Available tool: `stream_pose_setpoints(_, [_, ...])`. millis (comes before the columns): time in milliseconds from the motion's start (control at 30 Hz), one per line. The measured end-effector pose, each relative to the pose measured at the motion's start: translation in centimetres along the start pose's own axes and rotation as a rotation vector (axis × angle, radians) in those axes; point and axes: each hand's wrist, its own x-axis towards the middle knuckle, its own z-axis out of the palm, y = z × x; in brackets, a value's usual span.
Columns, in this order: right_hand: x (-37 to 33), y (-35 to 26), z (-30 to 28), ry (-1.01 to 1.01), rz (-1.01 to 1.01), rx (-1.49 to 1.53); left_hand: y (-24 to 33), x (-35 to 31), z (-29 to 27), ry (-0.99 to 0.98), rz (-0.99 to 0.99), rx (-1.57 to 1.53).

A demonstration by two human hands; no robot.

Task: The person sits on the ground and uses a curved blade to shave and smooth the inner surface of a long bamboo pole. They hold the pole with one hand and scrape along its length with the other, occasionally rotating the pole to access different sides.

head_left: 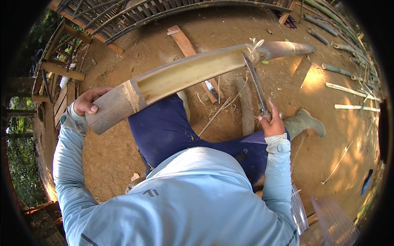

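A thick bamboo pole (117,104) lies slantwise across my lap, rising toward the far right. A long opening cut in its side shows the pale hollow inside. My left hand (91,101) grips the near left end, thumb on top. Around the pole near its right part a light cord (255,51) is tied. In my right hand (272,121) is a long-bladed knife (256,82), held by its handle. Its blade points away from me, with the tip at the right end of the opening, close to the cord. Whether the tip touches the bamboo I cannot tell.
A wooden board (181,41) lies beyond the pole, and a second knife (211,88) rests on wood beneath it. Several bamboo poles (336,69) lie at the far right. A slatted bamboo bench (164,16) stands at the back. Clear corrugated sheets (334,219) are at lower right.
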Motion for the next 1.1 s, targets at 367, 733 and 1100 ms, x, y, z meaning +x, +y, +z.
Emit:
stream_pose_setpoints(367, [0.6,1.4,2.1,0.007,0.091,0.053,-0.3,-0.3,-0.5,0.027,-0.013,0.006])
stream_pose_setpoints(733, [0.6,4.4,3.7,0.156,-0.015,-0.200,-0.3,-0.2,-0.4,0.032,-0.024,-0.006])
stream_pose_setpoints(1100, [-0.3,3.8,3.6,0.194,0.019,-0.197,0.5,-0.2,0.1,0.021,0.002,0.092])
